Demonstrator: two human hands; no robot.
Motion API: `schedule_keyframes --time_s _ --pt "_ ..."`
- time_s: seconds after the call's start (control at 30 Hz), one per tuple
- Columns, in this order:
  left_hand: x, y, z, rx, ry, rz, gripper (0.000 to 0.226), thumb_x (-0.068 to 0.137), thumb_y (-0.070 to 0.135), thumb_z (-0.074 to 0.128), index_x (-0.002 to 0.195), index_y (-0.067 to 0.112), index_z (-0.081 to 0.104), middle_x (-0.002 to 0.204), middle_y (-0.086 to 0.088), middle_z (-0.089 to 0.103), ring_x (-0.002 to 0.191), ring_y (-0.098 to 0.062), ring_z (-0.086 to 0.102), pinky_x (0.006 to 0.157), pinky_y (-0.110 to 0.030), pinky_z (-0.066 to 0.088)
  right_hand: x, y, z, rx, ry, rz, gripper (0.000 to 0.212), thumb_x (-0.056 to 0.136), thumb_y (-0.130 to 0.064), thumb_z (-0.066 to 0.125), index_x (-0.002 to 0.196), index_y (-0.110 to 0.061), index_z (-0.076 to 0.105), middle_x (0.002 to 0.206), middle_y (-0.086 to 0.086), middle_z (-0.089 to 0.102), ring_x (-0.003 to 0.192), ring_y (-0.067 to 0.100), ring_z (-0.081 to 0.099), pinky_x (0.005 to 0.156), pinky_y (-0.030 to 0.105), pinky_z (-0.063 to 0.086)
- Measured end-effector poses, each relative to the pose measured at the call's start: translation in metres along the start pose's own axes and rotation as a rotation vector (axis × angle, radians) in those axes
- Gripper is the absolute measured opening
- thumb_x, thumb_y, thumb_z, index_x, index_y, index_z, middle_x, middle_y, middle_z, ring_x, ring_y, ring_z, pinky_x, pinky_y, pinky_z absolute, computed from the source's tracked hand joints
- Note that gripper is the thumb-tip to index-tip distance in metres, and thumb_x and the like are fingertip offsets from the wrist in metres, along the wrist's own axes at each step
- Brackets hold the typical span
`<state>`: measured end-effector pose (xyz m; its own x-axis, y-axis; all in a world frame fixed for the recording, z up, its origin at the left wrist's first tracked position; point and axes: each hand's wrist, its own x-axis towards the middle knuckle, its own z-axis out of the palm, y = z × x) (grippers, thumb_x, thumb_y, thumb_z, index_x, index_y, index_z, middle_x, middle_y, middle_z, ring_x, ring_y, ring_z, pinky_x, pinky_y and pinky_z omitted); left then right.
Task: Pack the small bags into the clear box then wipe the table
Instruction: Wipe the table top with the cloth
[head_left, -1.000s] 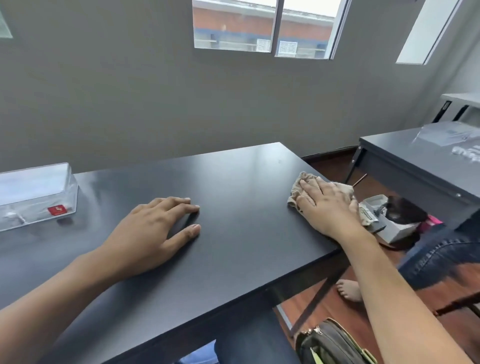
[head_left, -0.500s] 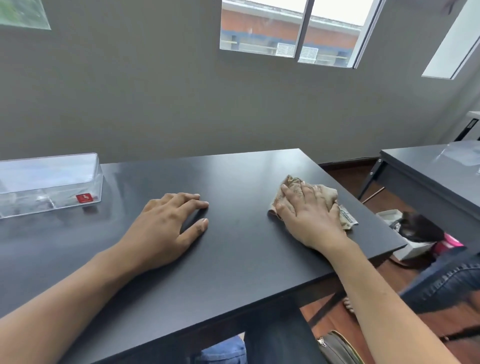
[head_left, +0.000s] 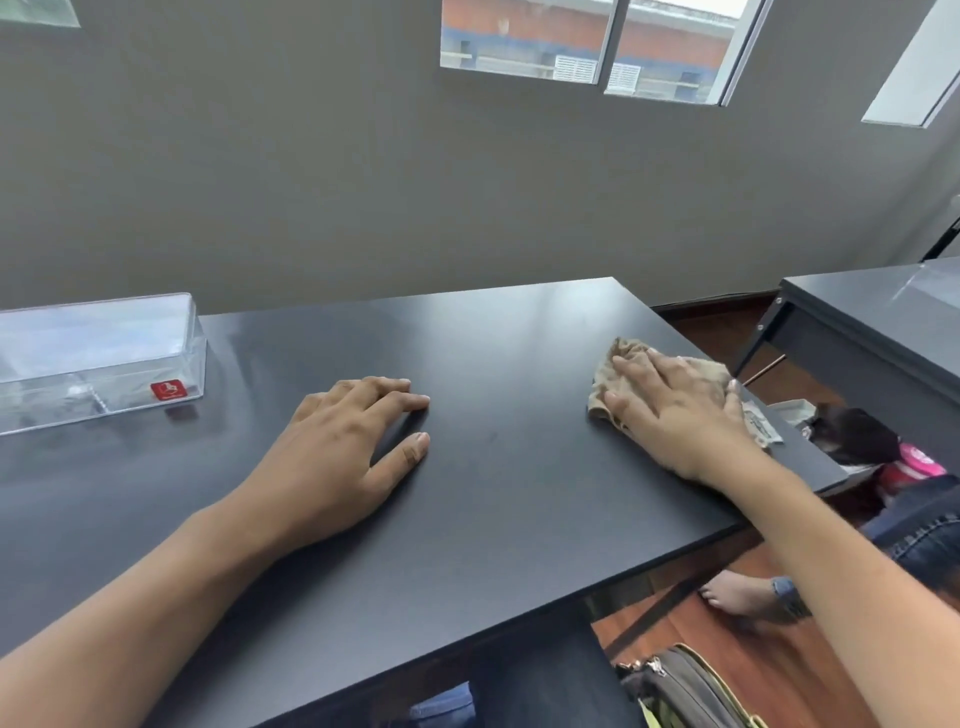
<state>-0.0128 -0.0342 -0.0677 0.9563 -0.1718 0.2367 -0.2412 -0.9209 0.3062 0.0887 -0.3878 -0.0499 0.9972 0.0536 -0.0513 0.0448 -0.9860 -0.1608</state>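
- Far left, the clear box (head_left: 98, 358) sits at the back of the table (head_left: 493, 519), against the wall side and well apart from both hands; I judge it parked there so the wiping has room. Small pale shapes show through its wall, likely the small bags, though they are too faint to be sure.
- On the box's front corner there's a red sticker (head_left: 169, 389) with a white mark; whatever is printed on it is too small to read.
- Centre, the left hand (head_left: 343, 447) lies palm down on the tabletop, fingers straight and loosely spread, holding nothing. It looks like a brace to steady the body.
- Right, the right hand (head_left: 680, 415) presses flat on a beige cloth (head_left: 613, 364) near the table's right edge, fingers extended over it rather than curled round; flat pressure suits wiping.
- A white tag (head_left: 763, 426) pokes out from the cloth by the edge, its print unreadable.
- By my reading, packing is done and wiping is under way.
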Motion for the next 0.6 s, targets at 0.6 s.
schedule_keyframes --time_s 0.6 --pt "0.005 -0.003 -0.004 -0.015 -0.021 0.019 0.051 0.093 0.067 0.033 0.135 0.043 0.050 0.143 0.018 0.046 0.138 -0.012 0.038 0.114 -0.040 0.029 0.050 -0.062 0.002 0.015 -0.084 -0.032 0.065 0.096 -0.072 0.013 0.158 -0.053 0.006 0.173 -0.009 -0.008 0.158 0.020 -0.015 0.121 0.065 -0.011"
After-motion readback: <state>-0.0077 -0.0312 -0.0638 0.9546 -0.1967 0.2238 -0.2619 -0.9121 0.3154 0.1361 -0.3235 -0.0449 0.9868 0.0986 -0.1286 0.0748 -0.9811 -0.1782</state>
